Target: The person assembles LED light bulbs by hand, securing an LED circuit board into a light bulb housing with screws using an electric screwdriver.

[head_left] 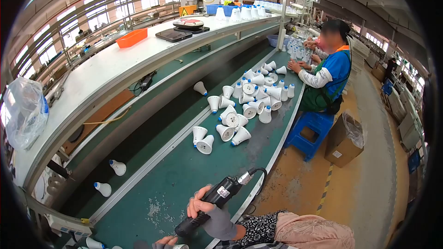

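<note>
My right hand (207, 212), in a grey fingerless glove, grips a black electric screwdriver (213, 199) whose cable runs off toward the bench edge. The tool points down and to the left over the green bench (194, 175). My left hand (161, 242) shows only at the bottom edge, its fingers beside a white lamp housing (181, 246) that is mostly cut off. Whether that hand holds the housing is not visible. A few white shavings lie on the bench near the tool's tip.
A pile of white cone-shaped lamp housings (249, 101) covers the bench ahead. Two more housings (110, 177) lie on the dark conveyor belt. A co-worker in blue (330, 76) sits on a blue stool (310, 133). A cardboard box (344, 140) stands on the floor.
</note>
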{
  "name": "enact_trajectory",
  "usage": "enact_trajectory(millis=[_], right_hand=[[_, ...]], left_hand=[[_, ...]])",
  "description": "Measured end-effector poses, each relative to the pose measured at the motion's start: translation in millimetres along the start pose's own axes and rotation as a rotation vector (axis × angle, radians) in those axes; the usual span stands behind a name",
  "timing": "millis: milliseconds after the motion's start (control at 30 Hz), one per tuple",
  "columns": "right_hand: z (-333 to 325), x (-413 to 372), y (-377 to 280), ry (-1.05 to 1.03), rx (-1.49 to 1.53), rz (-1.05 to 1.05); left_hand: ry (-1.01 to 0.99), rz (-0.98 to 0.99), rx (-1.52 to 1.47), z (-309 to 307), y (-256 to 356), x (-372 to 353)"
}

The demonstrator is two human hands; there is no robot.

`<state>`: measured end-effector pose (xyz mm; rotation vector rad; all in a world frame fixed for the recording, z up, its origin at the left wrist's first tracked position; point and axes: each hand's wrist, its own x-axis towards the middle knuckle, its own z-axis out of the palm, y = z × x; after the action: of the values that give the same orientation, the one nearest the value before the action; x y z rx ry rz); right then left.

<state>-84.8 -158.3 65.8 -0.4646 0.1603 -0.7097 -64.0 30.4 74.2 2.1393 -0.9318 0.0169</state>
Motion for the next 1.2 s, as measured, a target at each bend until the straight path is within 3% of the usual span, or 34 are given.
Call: enact_trajectory(millis=[333,533,633,667,733,767,800,867,967,1200], right_hand=[[-2.2,-2.2,2.1,-0.009,-0.007,0.022],[0.3,0.7,0.6,-0.039,-0.058,-0.078],[-6.0,15.1,-7.9,-0.080,-0.150,-0.118],[6.5,20.0,-15.3,-0.072,-0.091,-0.196],[5.2,33.2,-25.9,-0.093,-0.295,-0.290],[2.1,27.2,-30.8,-0.035,-0.033,-0.226],[-4.7,27.4,-36.5,-0.136,-0.003,-0.215],[-4.5,23.6,-38.1,-0.104,-0.015,-0.193],[-4.2,19.1,-35.3,-0.100,-0.040,-0.156],[1.7,-9.0,-25.1,-0.230,-0.162,-0.120]], left_hand=[[0.006,-0.053,0.001,-2.9,1.7,-6.0],[-0.012,-0.008,-0.014,0.4,6.5,10.8],[0.064,0.011,-0.002,14.3,-25.8,4.1],[0.130,-0.051,-0.134,20.7,-27.3,4.5],[0.127,-0.211,-0.242,19.1,-26.9,8.9],[0.133,-0.257,-0.341,19.5,-28.3,1.0],[0.177,-0.419,-0.523,21.7,-28.4,-2.8],[0.280,-0.762,-0.905,25.0,-20.5,-4.0],[0.353,-0.871,-1.087,37.9,-30.8,-6.8],[0.406,-0.896,-0.995,41.5,-28.5,-8.0]])
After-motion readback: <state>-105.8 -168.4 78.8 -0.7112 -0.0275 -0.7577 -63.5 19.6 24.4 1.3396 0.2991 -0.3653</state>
